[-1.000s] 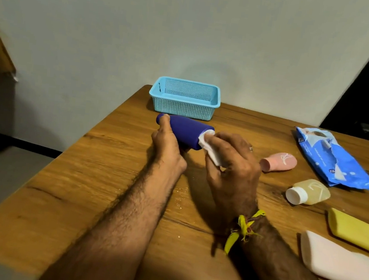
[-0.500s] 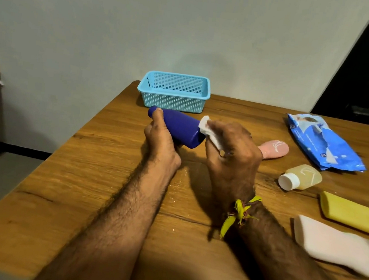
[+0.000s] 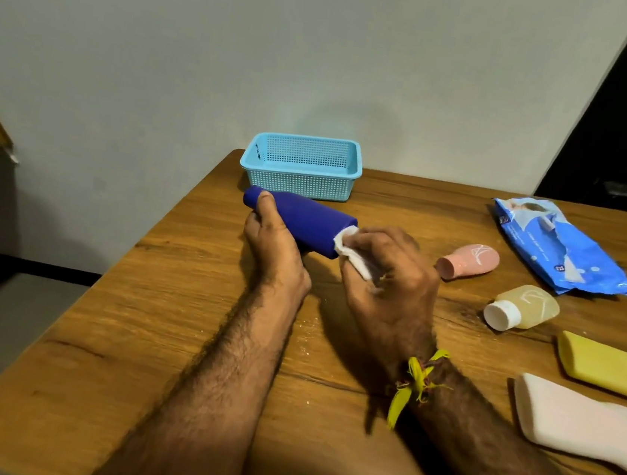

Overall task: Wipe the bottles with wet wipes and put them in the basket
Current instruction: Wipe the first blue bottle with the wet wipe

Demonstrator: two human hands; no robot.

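Observation:
My left hand (image 3: 276, 244) grips a dark blue bottle (image 3: 308, 221) lying sideways just above the wooden table (image 3: 185, 320), thumb on its left end. My right hand (image 3: 390, 273) pinches a white wet wipe (image 3: 353, 251) against the bottle's right end. The light blue basket (image 3: 300, 165) stands just behind the bottle at the table's far edge; nothing shows inside it. To the right lie a small pink bottle (image 3: 470, 257), a small yellowish bottle with a white cap (image 3: 522, 308), a yellow bottle (image 3: 609, 366) and a large white bottle (image 3: 583, 424).
A blue wet-wipe pack (image 3: 561, 246) lies at the back right of the table. The table's left edge drops to a grey floor. A pale wall stands right behind the basket, and a dark doorway is at the far right.
The wipe in my right hand has shifted slightly around the bottle's right end. My left hand keeps its hold on the blue bottle, which stays in front of the basket.

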